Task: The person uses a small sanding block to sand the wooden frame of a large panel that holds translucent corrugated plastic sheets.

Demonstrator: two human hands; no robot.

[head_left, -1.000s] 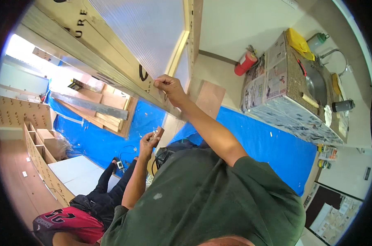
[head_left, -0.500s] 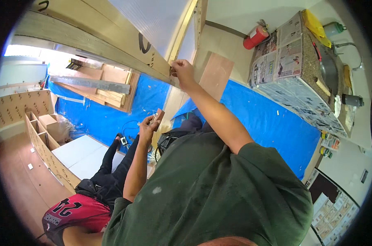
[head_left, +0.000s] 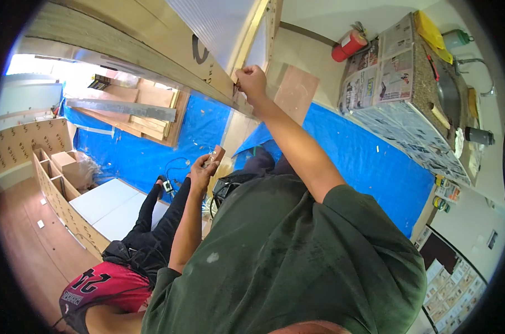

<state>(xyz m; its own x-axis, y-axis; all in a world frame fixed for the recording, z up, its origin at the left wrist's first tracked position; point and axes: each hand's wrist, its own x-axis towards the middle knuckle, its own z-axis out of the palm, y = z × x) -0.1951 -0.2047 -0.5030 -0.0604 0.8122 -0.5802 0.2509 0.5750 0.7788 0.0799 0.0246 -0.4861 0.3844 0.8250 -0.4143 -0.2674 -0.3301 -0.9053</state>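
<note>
My right hand [head_left: 252, 83] is raised to the edge of a tall wooden panel [head_left: 177, 53]. Its fingers are pinched together at the corner post, and what they hold, if anything, is too small to make out. Lower and to the left, my left hand [head_left: 203, 166] is closed around a small reddish-brown block [head_left: 219, 151]. Something clear and shiny lies against the block in the same grip. Beside the right hand, a pale wooden strip [head_left: 249, 34] runs up the edge of a translucent ribbed sheet [head_left: 208, 22].
Blue sheeting [head_left: 369, 167] covers much of the floor. Another person in a red top [head_left: 105, 286] is close at my lower left. Stacked boards [head_left: 152, 119] lie beyond. A paper-covered counter [head_left: 383, 83] with a sink and a red fire extinguisher [head_left: 350, 45] stand at the right.
My right hand has shifted slightly up and right along the panel edge, fingers still pinched. The left hand keeps its hold on the block, almost unmoved.
</note>
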